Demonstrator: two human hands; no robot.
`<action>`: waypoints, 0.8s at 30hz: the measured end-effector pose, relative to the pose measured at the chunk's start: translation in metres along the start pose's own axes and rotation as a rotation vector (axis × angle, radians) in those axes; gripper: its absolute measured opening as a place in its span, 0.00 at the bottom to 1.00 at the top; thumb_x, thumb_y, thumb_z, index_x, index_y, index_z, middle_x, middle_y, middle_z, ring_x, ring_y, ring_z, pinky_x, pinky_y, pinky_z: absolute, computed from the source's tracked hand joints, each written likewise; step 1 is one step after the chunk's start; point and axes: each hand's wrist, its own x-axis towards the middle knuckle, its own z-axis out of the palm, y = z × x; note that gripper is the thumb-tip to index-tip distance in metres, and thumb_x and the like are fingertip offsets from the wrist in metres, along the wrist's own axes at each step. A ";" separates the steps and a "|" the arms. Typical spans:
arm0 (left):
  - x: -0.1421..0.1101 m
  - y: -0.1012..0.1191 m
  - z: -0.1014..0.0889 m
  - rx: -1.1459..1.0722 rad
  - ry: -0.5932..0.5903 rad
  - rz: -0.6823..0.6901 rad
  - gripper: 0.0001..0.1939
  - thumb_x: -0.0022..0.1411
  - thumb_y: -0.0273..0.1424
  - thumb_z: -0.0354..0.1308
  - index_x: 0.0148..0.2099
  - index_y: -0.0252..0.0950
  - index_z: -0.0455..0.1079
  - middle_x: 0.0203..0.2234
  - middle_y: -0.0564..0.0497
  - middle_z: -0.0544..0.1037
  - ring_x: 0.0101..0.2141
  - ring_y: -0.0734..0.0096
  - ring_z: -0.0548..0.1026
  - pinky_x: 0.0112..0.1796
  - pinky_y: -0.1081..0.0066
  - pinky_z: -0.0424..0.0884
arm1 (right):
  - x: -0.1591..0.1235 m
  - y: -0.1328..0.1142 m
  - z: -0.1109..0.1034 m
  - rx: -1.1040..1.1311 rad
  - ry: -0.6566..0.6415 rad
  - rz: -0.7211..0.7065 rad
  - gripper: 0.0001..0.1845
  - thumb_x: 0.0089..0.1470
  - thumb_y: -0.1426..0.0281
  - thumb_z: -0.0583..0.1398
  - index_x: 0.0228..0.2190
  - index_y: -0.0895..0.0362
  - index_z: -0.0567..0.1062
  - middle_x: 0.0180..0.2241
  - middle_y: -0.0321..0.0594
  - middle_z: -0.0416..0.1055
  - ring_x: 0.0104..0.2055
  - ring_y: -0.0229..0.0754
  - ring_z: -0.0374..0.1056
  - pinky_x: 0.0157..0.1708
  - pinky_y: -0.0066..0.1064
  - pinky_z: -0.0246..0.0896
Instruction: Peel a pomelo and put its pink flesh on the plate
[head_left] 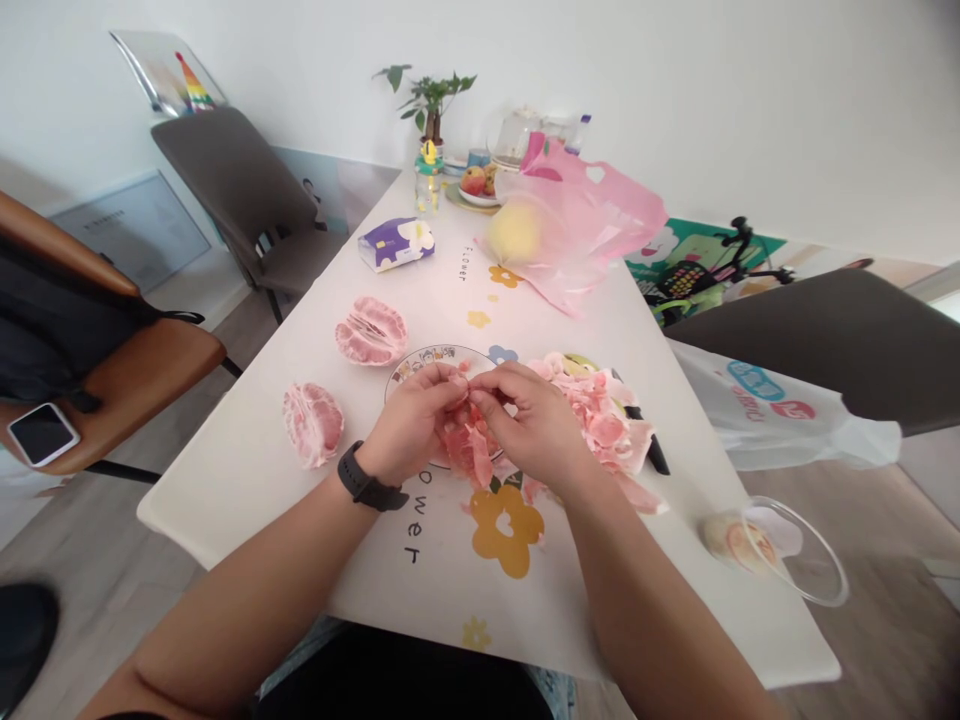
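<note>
Two pomelo segments (313, 425) lie at 10 o'clock on the worktop (375, 590). Your left grip (409, 425) and right grip (532, 425) are closed, pinching pomelo flesh (469, 445) over the plate (427, 360) (pull gently, so it stays whole). Torn pink skins (596, 415) heap at 3 o'clock, just beside your right grip.

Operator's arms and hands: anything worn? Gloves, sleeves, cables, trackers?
The left hand and right hand are ungloved, and both forearms are bare, with no sleeves over them. A black wristband watch with a dark strap sits on the left wrist; the right wrist shows nothing worn. No cables or markers are visible.
</note>
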 end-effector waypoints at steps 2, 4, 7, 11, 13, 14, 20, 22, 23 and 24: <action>0.000 0.001 -0.001 0.050 -0.020 -0.021 0.09 0.58 0.28 0.67 0.34 0.35 0.68 0.23 0.55 0.70 0.22 0.80 0.66 0.25 0.77 0.61 | -0.001 0.002 -0.004 -0.039 -0.047 -0.022 0.11 0.66 0.71 0.57 0.35 0.51 0.79 0.36 0.40 0.75 0.39 0.44 0.71 0.41 0.37 0.66; -0.001 0.004 -0.002 0.107 -0.063 -0.040 0.10 0.57 0.29 0.68 0.33 0.35 0.68 0.22 0.55 0.69 0.21 0.80 0.64 0.25 0.76 0.60 | -0.002 0.003 -0.009 -0.072 -0.106 -0.059 0.12 0.66 0.72 0.55 0.37 0.51 0.79 0.37 0.40 0.74 0.40 0.44 0.71 0.41 0.37 0.66; -0.002 0.009 -0.005 0.180 -0.166 -0.084 0.11 0.56 0.29 0.69 0.31 0.35 0.68 0.23 0.54 0.68 0.21 0.80 0.64 0.24 0.75 0.58 | -0.003 0.006 -0.020 -0.057 -0.184 -0.090 0.13 0.66 0.72 0.55 0.38 0.51 0.80 0.36 0.39 0.75 0.39 0.44 0.71 0.41 0.36 0.66; -0.003 0.012 -0.005 0.171 -0.213 -0.159 0.09 0.57 0.30 0.68 0.32 0.35 0.70 0.24 0.54 0.69 0.22 0.79 0.65 0.24 0.74 0.58 | -0.002 0.012 -0.028 0.057 -0.110 0.024 0.10 0.65 0.69 0.57 0.36 0.51 0.79 0.35 0.39 0.75 0.38 0.45 0.72 0.40 0.38 0.67; -0.002 0.011 -0.004 0.135 -0.142 -0.138 0.09 0.58 0.30 0.68 0.33 0.35 0.70 0.25 0.54 0.70 0.22 0.79 0.65 0.25 0.75 0.60 | -0.001 0.016 -0.027 0.056 -0.005 0.068 0.09 0.64 0.68 0.58 0.37 0.51 0.79 0.36 0.39 0.76 0.39 0.45 0.72 0.41 0.39 0.67; -0.001 0.010 -0.004 0.112 -0.101 -0.118 0.08 0.59 0.30 0.67 0.33 0.34 0.70 0.25 0.53 0.70 0.23 0.80 0.65 0.25 0.75 0.61 | 0.000 0.019 -0.026 0.034 0.037 0.076 0.09 0.64 0.69 0.58 0.38 0.51 0.80 0.36 0.40 0.75 0.39 0.46 0.72 0.41 0.39 0.67; 0.004 0.009 -0.003 -0.036 -0.057 -0.048 0.02 0.59 0.24 0.61 0.33 0.31 0.74 0.26 0.51 0.70 0.26 0.77 0.69 0.27 0.76 0.65 | 0.005 0.035 -0.012 -0.072 0.075 0.106 0.15 0.62 0.72 0.57 0.46 0.53 0.81 0.42 0.43 0.76 0.44 0.47 0.73 0.46 0.42 0.68; 0.005 0.010 -0.004 -0.040 -0.052 -0.020 0.04 0.56 0.21 0.61 0.35 0.30 0.76 0.28 0.51 0.71 0.27 0.77 0.70 0.28 0.75 0.66 | 0.005 0.038 -0.006 -0.078 0.024 0.084 0.18 0.62 0.73 0.56 0.49 0.53 0.80 0.46 0.45 0.77 0.50 0.49 0.73 0.51 0.44 0.68; 0.005 0.009 -0.004 -0.034 -0.052 -0.009 0.05 0.55 0.20 0.62 0.36 0.30 0.77 0.29 0.51 0.72 0.27 0.77 0.70 0.29 0.75 0.67 | 0.005 0.039 -0.002 -0.076 -0.002 0.067 0.19 0.63 0.73 0.55 0.51 0.53 0.80 0.50 0.46 0.76 0.55 0.50 0.72 0.54 0.46 0.67; 0.005 0.009 -0.005 -0.027 -0.057 -0.001 0.05 0.55 0.20 0.62 0.36 0.30 0.78 0.29 0.51 0.73 0.27 0.77 0.70 0.29 0.75 0.68 | 0.005 0.040 0.000 -0.071 -0.017 0.052 0.20 0.63 0.73 0.55 0.53 0.53 0.79 0.54 0.47 0.75 0.59 0.51 0.70 0.57 0.47 0.66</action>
